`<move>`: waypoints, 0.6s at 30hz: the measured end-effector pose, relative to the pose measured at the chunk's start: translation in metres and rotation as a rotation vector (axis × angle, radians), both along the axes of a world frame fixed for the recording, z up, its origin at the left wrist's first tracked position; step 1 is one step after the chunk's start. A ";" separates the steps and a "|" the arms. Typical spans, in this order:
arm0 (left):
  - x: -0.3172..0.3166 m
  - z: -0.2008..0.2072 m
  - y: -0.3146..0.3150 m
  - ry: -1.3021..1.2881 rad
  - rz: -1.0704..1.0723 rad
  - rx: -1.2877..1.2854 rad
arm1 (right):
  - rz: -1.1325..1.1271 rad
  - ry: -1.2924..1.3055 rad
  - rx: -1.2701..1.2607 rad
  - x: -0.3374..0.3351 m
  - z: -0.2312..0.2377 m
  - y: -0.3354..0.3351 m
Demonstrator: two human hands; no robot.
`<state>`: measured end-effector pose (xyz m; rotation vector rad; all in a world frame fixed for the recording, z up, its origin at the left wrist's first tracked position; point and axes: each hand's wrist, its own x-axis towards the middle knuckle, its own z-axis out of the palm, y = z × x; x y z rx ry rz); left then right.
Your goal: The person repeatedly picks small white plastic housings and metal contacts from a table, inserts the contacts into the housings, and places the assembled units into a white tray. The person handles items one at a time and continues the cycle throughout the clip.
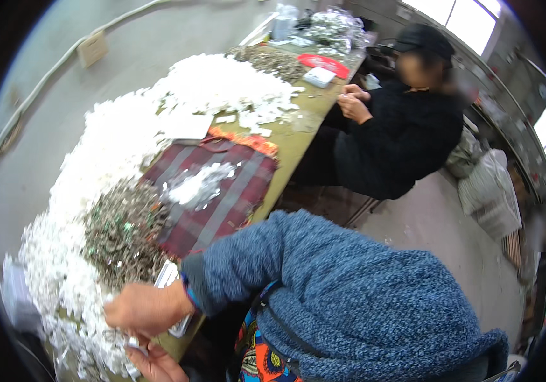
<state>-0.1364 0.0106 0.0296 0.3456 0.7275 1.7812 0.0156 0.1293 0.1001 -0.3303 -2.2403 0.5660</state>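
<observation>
My right hand (pixel 149 308) is closed at the table's near left end, its fingertips turned down and hidden behind the hand. Just below it, my left hand (pixel 157 365) is partly cut off by the lower edge, thumb and fingers pinched together. A small pale bit seems to show at the left fingertips, too blurred to name. Both hands meet beside a long heap of small white pieces (pixel 72 254). Next to my right wrist lies a pile of small brownish-grey parts with green glints (pixel 123 232). A white tray-like thing (pixel 166 274) shows partly behind that wrist.
A plaid cloth (pixel 235 204) bears a small pile of shiny clear pieces (pixel 202 186). Across the table's far side sits a co-worker in black (pixel 400 127), hands together. Farther along are a red flat thing (pixel 324 64) and clear bags (pixel 333 28). White sacks (pixel 489 191) stand at right.
</observation>
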 end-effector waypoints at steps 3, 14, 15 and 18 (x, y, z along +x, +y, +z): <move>0.010 0.002 -0.011 0.268 -0.094 -0.044 | -0.008 0.128 -0.044 0.010 -0.003 -0.019; 0.058 0.020 -0.007 0.424 -0.088 0.003 | 0.092 0.181 -0.458 0.056 -0.007 -0.029; 0.055 0.021 -0.003 0.290 -0.243 0.180 | 0.100 0.190 -0.427 0.060 -0.004 -0.029; 0.057 0.015 0.005 0.434 -0.232 0.514 | 0.143 0.320 -0.555 0.069 0.002 -0.033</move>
